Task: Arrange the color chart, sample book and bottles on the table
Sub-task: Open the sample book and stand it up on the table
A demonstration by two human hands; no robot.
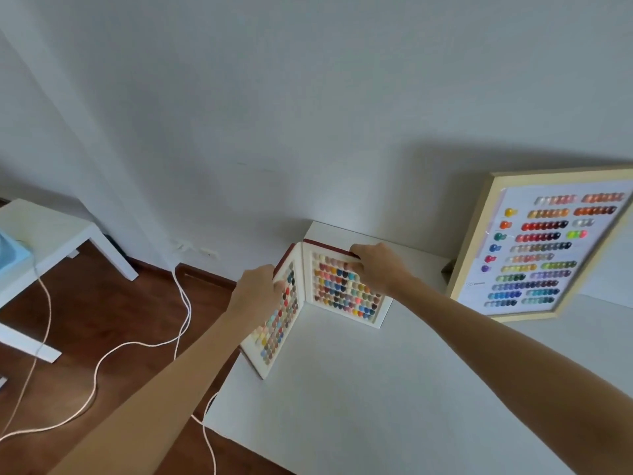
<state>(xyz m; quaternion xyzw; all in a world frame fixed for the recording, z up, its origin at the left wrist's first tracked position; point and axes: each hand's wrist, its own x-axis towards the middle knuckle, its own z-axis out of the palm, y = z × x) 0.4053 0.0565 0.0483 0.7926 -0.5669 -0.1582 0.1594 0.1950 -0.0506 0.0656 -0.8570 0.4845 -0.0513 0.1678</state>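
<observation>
The sample book [342, 289] stands upright and spread open in a V on the white table [376, 389], near its far left corner. Its pages carry rows of coloured nail samples and its cover is dark red. My left hand [257, 289] grips the top of the left page. My right hand [380, 265] holds the top edge of the right page. The framed color chart [541, 248], with a pale wooden frame, leans against the wall at the right. No bottles show in this view.
A white side table [51, 231] with a light blue object [10, 252] stands at the left. White cables [102, 361] trail across the brown wooden floor. The grey wall is just behind the table.
</observation>
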